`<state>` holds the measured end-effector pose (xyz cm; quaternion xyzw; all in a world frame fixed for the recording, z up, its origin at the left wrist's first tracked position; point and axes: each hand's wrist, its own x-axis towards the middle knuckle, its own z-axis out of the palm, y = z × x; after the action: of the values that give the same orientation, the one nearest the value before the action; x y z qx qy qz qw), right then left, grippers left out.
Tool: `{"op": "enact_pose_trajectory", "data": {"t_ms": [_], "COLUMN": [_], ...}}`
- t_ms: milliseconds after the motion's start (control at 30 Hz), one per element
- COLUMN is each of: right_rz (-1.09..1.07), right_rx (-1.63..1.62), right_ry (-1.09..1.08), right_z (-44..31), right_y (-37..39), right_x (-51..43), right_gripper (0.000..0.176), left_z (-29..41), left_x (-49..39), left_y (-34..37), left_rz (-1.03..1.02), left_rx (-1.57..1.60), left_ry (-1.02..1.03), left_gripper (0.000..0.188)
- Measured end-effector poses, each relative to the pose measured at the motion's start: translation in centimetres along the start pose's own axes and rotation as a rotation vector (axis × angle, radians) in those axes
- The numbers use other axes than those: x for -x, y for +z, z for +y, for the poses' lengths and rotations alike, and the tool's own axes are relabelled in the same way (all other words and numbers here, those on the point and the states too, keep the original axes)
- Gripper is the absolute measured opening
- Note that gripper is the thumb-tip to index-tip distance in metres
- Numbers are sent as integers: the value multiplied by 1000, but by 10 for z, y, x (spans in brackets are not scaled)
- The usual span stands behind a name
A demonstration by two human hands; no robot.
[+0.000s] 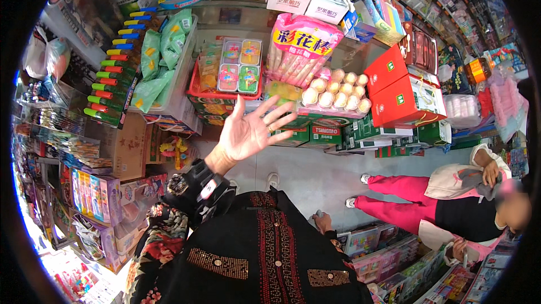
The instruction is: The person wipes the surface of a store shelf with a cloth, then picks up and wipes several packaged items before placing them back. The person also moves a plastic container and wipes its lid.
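Note:
My left hand (252, 128) is raised with its palm up and fingers spread, a ring on one finger, holding nothing. It is in front of a red basket (193, 88) that carries a clear four-part pack of small colourful tubs (239, 66). Beyond the fingertips lie a pink bag of candy sticks (302, 50) and a tray of round cupped sweets (337, 89). My right hand (323, 222) hangs low beside my black jacket, its fingers curled around a small grey object that I cannot identify.
A person in pink trousers (395, 211) stands on the grey floor (312, 177) at the right. Red gift boxes (403, 92) and green beer cartons (325, 135) stand ahead. A plastic bin of green packets (190, 46) and crowded shelves line the left.

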<state>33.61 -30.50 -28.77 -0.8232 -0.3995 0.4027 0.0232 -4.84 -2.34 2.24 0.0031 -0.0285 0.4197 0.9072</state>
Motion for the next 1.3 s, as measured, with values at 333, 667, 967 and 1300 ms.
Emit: {"op": "enact_pose_trajectory", "data": {"t_ms": [333, 667, 967, 1300], "right_rz": [-9, 23, 47, 276], "right_rx": [34, 62, 162, 88], "right_ry": [109, -6, -154, -291], "right_z": [5, 34, -37, -138], "right_y": [14, -14, -89, -118], "right_x": [19, -17, -77, -89], "right_gripper": [46, 45, 46, 42], "left_z": [17, 39, 64, 58], "left_x": [-18, -132, -184, -182], "left_y": [-210, -262, -284, -284], "left_rz": [839, 832, 1182, 885], "left_rx": [-173, -320, -564, -627], "left_ry": [22, 269, 327, 433], "left_gripper": [40, 40, 52, 5]}}
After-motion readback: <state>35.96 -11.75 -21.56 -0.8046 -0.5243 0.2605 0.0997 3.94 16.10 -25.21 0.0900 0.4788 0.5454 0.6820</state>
